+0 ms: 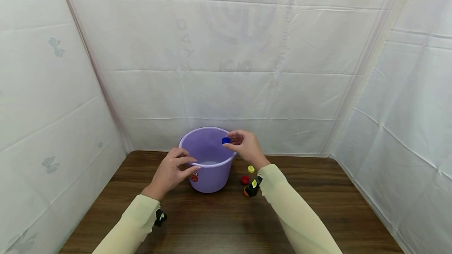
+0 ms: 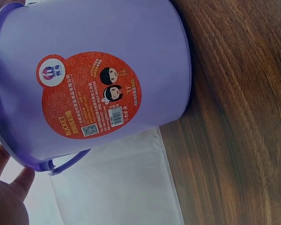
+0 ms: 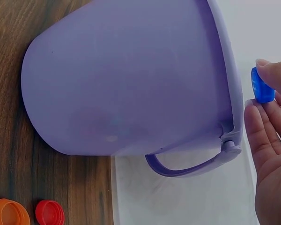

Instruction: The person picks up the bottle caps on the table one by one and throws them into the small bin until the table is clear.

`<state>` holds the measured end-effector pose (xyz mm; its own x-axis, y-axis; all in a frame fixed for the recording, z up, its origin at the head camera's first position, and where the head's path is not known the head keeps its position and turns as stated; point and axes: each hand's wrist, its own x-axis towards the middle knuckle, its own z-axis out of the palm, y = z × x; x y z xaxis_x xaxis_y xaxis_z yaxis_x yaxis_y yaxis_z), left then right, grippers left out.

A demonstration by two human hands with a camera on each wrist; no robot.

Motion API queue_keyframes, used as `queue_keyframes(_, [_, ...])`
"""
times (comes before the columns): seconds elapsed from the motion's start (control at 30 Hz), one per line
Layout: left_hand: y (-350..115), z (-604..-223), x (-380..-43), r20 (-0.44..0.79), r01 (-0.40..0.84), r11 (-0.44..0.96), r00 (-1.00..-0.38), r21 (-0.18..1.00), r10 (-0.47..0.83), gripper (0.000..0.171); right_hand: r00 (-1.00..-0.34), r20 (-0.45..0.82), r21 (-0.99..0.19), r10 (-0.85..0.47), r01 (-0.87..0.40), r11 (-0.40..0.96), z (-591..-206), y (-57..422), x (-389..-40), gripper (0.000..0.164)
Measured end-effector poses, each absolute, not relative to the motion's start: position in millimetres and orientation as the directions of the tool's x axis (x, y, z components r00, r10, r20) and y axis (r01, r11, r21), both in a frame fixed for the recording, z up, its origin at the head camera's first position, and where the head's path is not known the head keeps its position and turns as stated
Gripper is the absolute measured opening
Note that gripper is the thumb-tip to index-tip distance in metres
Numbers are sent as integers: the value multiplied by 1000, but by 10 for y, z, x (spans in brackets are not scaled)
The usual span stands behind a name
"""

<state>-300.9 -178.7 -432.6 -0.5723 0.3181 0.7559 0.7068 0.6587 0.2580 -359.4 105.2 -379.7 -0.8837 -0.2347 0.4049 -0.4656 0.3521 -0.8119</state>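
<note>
A purple bucket (image 1: 213, 177) stands upright on the table, its oval red label (image 2: 91, 93) facing the left wrist camera. My left hand (image 1: 172, 171) holds the near left of the bucket's rim, thumb outside and fingers over the edge. Over the right side of the rim, my right hand (image 1: 248, 147) pinches a blue bottle cap (image 3: 263, 86) between thumb and fingertips. In the head view the blue cap overlaps the bucket's opening. The bucket's handle (image 3: 192, 168) hangs down along its outside.
Right of the bucket lie a yellow bottle cap (image 1: 251, 169), a red cap (image 1: 245, 180) and an orange cap (image 3: 11, 213), the last partly hidden by the right wrist camera in the head view. White sheeting (image 1: 226, 50) encloses the dark wooden table (image 1: 212, 226) at the back and sides.
</note>
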Motion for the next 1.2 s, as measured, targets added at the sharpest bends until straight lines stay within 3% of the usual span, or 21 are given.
queue_keyframes(0.53, [-1779, -4310, -2987, 739, 689, 670, -598, 275, 311, 22, -898, 377, -828, -228, -437, 351, -3805, 1042, -3611, 32])
queue_keyframes(0.83, [-1785, -4326, -3024, 757, 705, 660, -573, 261, 314, 22, -873, 428, -824, -234, -484, 295, -3824, 1067, -3638, 61])
queue_keyframes(1.2, [-1790, -4325, -3009, 751, 699, 663, -583, 269, 309, 22, -883, 411, -854, -228, -460, 244, -3903, 1172, -3653, 63])
